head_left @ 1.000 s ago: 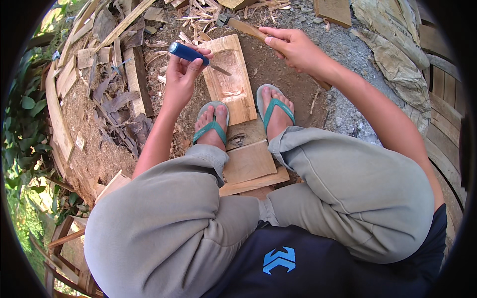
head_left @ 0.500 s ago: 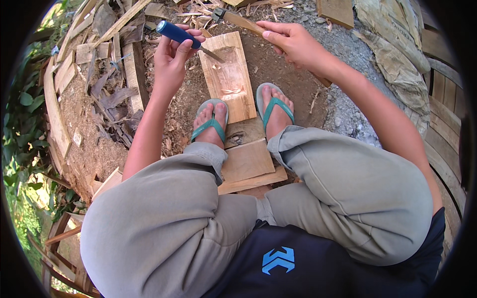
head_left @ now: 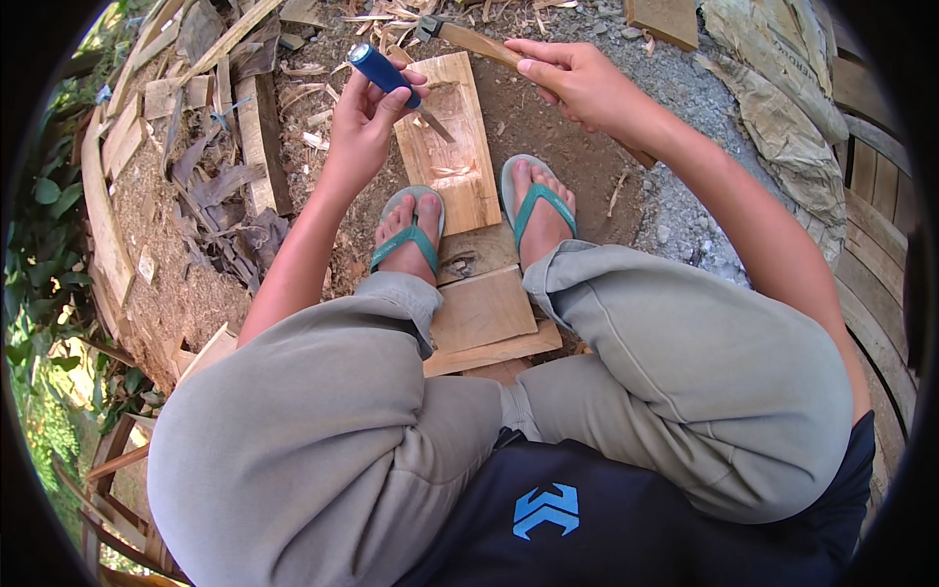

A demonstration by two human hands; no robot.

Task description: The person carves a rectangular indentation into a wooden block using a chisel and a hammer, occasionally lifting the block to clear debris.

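Note:
My left hand [head_left: 368, 122] is closed around the blue handle of a chisel [head_left: 384, 75]. The chisel tilts, its metal blade pointing down toward the hollow in a wooden board [head_left: 476, 176]. Whether the tip touches the wood I cannot tell. Pale shavings and cut marks lie in the hollow, mostly near its closer end. My right hand [head_left: 579, 90] grips the wooden handle of a hammer [head_left: 479, 44], whose dark metal head [head_left: 427, 28] is held up beyond the board's far end. The board lies on the ground just ahead of my sandalled feet.
Flat wooden pieces [head_left: 484, 311] lie between my feet and legs. Wood strips [head_left: 260, 147] and dry bark [head_left: 220, 181] are heaped at left. Shavings scatter at the far side. To the right are grey gravel [head_left: 685, 181], crumpled sacks [head_left: 782, 127] and a plank [head_left: 662, 22].
My left hand and the chisel have moved right and slightly nearer, so the blade sits further down over the hollow. My right hand with the hammer has barely moved.

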